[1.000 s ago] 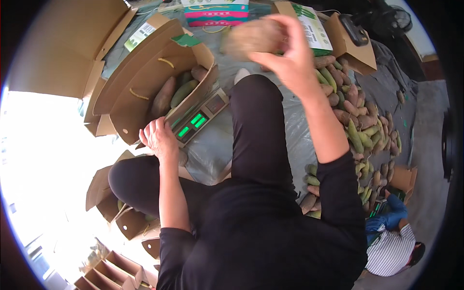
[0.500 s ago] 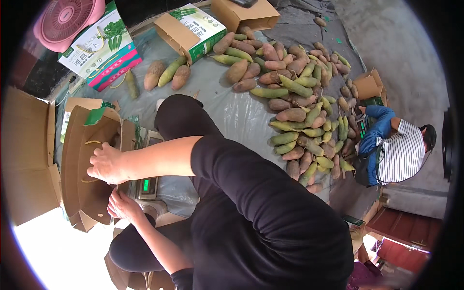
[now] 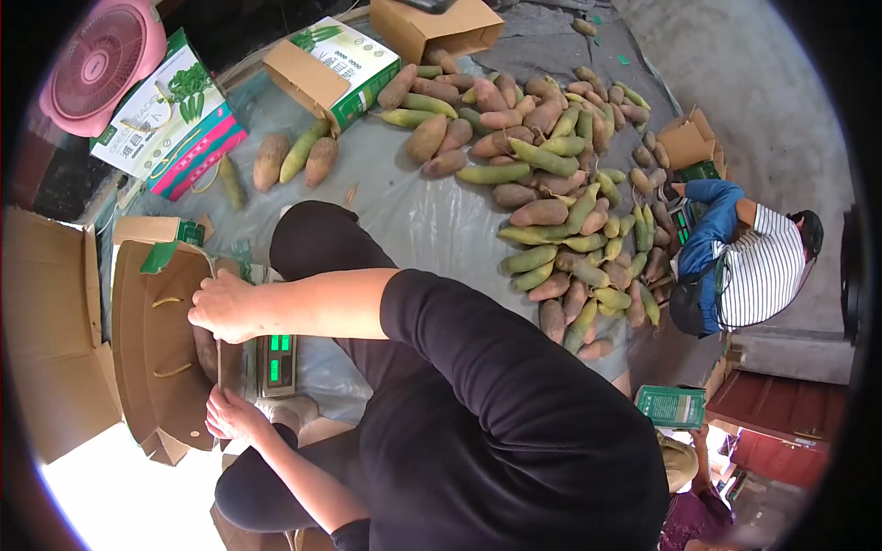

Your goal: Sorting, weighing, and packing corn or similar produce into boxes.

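Observation:
An opened brown cardboard box (image 3: 138,340) with yellow cord handles stands in front of me, at the left. My right hand (image 3: 223,308) is closed around the thin, upright edge of its near side. Further down the same edge, my left hand (image 3: 237,418) pinches it between thumb and fingers. Inside the box, partly hidden behind the edge and my right hand, lies a dark brownish radish (image 3: 204,354). A scale (image 3: 277,363) with a lit green display sits beside the box, partly covered by my right forearm.
A large heap of green and reddish-brown radishes (image 3: 551,211) covers the plastic sheet. Printed cartons (image 3: 354,69) and a pink fan (image 3: 101,64) stand at the back. A co-worker in a striped shirt (image 3: 758,275) bends at the right; another person's hand (image 3: 701,436) touches a green carton (image 3: 671,407).
My right hand has moved right and closed more tightly on the box edge, which looks straighter. My left hand is slightly lower. At the lower right, a green carton has come up into view.

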Tool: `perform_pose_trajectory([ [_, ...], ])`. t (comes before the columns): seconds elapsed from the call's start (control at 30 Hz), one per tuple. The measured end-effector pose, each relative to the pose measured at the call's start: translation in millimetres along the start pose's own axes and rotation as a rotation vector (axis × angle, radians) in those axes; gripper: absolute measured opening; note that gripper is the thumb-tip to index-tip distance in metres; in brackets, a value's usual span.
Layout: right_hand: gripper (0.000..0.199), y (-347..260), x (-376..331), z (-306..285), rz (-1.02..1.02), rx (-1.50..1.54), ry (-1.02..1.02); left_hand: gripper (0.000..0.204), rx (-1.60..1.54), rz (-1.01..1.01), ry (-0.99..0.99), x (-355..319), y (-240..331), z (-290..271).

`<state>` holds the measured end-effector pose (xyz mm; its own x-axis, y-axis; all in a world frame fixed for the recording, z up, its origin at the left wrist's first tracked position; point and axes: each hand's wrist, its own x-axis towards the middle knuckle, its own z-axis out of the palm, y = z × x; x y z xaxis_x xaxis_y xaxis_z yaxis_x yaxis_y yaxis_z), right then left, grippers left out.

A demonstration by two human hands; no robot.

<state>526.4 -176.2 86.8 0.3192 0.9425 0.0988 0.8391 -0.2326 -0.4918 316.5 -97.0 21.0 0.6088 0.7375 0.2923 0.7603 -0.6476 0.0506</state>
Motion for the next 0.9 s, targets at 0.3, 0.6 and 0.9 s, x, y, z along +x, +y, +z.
perform_pose_trajectory([
  [0.3,0.021,5,2,5,-0.041,0.086,0.082,0.021,-0.08,0.052,0.059,-7,-42,28],
  [0.6,0.029,28,-8,-5,-0.048,0.157,0.132,0.019,-0.068,-0.027,0.037,0,0,-11],
  [0.9,0.029,24,-8,-5,-0.042,0.216,0.114,0.023,-0.154,-0.048,0.036,-2,1,-16],
])
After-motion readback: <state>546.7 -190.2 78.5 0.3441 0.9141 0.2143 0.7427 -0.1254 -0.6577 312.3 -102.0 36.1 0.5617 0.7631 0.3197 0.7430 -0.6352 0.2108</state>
